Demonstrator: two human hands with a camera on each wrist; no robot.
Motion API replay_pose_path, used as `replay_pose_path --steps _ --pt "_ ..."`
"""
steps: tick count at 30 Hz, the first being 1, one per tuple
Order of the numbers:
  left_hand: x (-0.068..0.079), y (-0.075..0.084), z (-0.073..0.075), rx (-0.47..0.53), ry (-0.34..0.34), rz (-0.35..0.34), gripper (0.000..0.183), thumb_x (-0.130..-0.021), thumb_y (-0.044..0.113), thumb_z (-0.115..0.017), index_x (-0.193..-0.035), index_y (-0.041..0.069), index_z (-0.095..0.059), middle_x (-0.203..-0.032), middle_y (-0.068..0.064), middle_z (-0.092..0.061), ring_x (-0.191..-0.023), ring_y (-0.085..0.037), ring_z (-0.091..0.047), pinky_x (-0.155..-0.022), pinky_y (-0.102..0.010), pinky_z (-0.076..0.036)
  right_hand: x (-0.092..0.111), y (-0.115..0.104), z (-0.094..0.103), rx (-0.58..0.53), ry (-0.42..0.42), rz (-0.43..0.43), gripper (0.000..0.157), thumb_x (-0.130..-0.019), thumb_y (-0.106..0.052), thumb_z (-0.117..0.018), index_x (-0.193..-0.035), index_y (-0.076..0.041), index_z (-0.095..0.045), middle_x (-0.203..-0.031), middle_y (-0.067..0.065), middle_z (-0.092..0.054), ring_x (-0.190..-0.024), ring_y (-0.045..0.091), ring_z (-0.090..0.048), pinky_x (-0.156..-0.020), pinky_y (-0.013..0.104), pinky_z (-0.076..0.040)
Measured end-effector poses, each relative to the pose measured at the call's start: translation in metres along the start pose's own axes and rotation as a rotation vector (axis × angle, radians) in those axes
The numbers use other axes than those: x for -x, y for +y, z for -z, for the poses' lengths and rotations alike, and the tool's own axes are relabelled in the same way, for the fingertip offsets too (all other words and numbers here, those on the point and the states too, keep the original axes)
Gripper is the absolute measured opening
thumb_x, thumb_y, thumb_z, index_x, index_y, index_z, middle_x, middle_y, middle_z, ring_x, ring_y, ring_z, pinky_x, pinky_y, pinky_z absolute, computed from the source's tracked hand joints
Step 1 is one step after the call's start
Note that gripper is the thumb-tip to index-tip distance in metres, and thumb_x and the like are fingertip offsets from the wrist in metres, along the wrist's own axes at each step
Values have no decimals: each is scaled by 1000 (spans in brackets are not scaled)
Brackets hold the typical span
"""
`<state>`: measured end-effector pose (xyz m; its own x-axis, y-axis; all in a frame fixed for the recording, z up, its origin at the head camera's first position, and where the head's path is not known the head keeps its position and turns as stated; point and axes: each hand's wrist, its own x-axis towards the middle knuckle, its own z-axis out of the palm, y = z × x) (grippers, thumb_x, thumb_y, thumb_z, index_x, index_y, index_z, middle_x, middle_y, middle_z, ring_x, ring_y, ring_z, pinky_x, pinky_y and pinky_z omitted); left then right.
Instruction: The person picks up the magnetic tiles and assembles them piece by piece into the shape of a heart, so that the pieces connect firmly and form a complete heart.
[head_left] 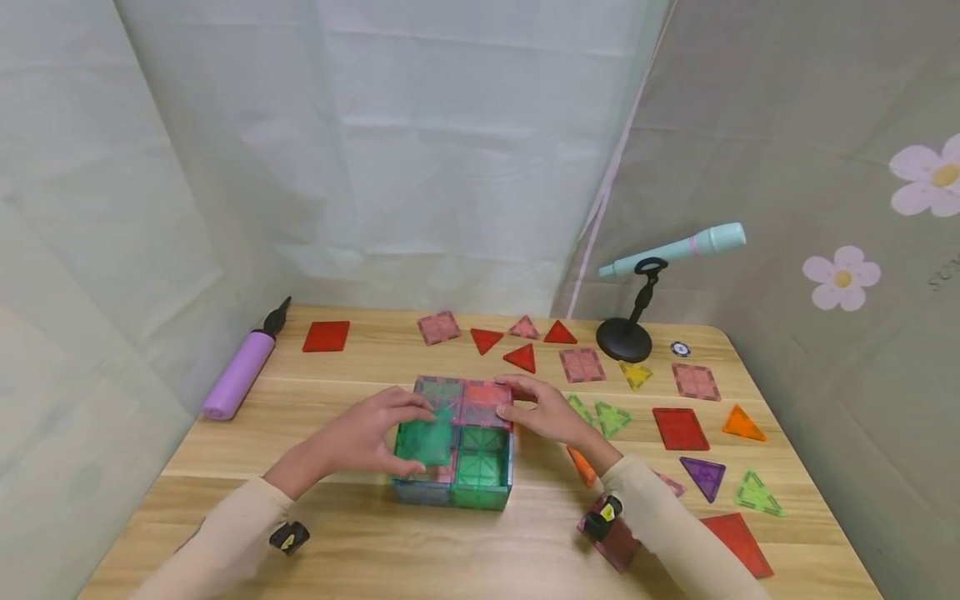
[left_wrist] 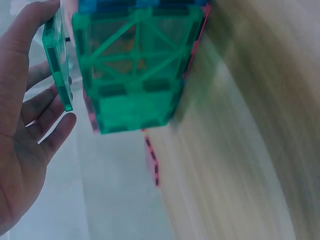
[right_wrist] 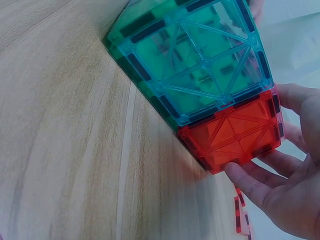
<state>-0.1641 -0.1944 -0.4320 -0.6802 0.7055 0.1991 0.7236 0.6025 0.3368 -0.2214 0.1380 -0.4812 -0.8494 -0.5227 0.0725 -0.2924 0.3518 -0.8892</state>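
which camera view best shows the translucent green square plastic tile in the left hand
Left wrist: the tile appears close, though nearly edge-on. Head shows its face, blurred; right wrist doesn't clearly show it.

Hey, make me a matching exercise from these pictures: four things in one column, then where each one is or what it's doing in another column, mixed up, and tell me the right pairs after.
Things:
1. left hand
2. balloon pump
3. right hand
4. microphone

Places and states:
A. on a black stand
B. gripping the tile box at its far right corner
C. holding a green square tile
D. lying along the left edge of the table

Right pairs: 1-C, 2-D, 3-B, 4-A.
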Motion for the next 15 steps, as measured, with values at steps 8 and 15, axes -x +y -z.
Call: replay_pose_path --steps 8,15 --pt "-2 5 -10 -17 -47 -18 64 -80 56 -81 -126 14 -70 -134 -1 -61 -126 -25 -56 -104 -48 -50 0 1 0 12 -6 3 56 -97 -32 -71 -147 -12 -55 -146 3 -58 -134 28 -54 -110 53 -44" --pt "-2 5 -11 10 -59 -13 64 -80 56 -81 -126 12 -71 -133 0 -61 -125 -22 -55 -104 -45 -50 -1 3 0 13 2 4 55 -97 -31 -71 -147 -12 -56 -146 2 -58 -134 27 -55 -110 53 -44"
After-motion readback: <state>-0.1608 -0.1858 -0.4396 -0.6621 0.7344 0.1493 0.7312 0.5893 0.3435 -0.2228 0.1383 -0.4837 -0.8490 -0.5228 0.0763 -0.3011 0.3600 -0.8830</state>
